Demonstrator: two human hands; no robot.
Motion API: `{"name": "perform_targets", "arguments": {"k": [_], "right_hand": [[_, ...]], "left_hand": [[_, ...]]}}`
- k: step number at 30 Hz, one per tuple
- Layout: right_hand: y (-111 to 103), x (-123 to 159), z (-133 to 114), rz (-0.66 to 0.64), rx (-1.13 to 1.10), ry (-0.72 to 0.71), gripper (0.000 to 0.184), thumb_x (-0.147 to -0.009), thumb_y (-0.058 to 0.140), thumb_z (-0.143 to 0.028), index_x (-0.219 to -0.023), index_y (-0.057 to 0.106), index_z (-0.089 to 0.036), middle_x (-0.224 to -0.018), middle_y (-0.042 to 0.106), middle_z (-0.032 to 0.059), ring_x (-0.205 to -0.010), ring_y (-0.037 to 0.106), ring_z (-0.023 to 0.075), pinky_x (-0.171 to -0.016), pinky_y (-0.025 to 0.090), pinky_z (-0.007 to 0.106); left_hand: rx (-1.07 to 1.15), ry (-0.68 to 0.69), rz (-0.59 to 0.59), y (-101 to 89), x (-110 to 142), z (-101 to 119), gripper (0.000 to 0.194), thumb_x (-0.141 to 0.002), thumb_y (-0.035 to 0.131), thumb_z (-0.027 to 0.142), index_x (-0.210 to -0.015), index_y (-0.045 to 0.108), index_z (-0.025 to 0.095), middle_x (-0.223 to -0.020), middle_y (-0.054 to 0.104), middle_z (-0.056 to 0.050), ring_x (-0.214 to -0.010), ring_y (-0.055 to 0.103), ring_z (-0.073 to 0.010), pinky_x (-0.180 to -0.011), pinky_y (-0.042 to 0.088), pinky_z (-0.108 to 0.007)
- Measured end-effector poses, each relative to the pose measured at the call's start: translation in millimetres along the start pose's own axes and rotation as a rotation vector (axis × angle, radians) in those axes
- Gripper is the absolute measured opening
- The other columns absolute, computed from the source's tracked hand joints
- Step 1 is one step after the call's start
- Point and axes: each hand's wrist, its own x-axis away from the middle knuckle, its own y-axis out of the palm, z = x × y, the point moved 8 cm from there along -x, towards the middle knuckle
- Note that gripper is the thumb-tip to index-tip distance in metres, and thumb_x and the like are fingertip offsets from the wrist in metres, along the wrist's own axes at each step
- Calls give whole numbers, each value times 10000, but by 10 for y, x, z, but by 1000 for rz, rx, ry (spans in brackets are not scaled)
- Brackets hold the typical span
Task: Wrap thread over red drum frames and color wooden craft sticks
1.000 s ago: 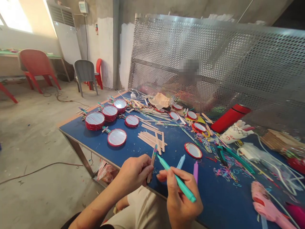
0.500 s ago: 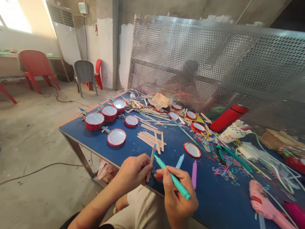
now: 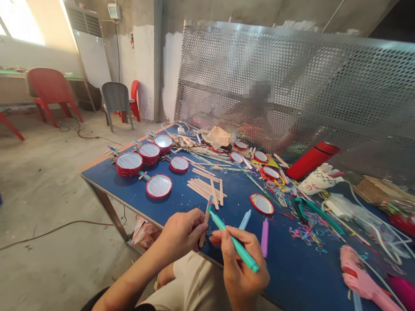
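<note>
Marker [image 3: 240, 248]: showing mint green
Craft stick [image 3: 206, 217]: wearing teal and purple bands
Tabletop [image 3: 292, 268]: showing dark blue

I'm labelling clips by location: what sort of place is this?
Probably a small craft workshop, judging by the loose wooden sticks, the red-rimmed discs and the rough, concrete-looking floor.
</note>
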Motion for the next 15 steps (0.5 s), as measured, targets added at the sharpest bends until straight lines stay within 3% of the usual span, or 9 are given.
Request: {"name": "perform_targets", "arguments": {"k": [6,11,15], "right_hand": [[20,5,-3,-28,10,-38,65,-916,648,-194,-975,673,-191,-748,757,-3,-580,736,144,-551,609,226],[-36,10,27,44,35,-20,64,-916,656,-205,-975,674,-191,-736,749,-5,-550,718,135,-526,597,220],[16,11,-6,-28,35,-66,81,-913,655,-194,-992,672,-199,-760,757,-1,-588,735,148,-552,617,234]], "left_hand": [[-24,26,25,-24,4,21,188,-927,492,206,-741,494,223,-582,671,45,-558,637,-122,-589,429,-190],[5,26,2,-6,5,27,183,-935,474,207,-754,496,222,-580,675,50,-535,642,-115,-588,440,-183],[7,16,5,-6,4,16,179,-926,484,201,-750,502,224,-563,668,60,-519,640,-114,-576,439,-184]]}}
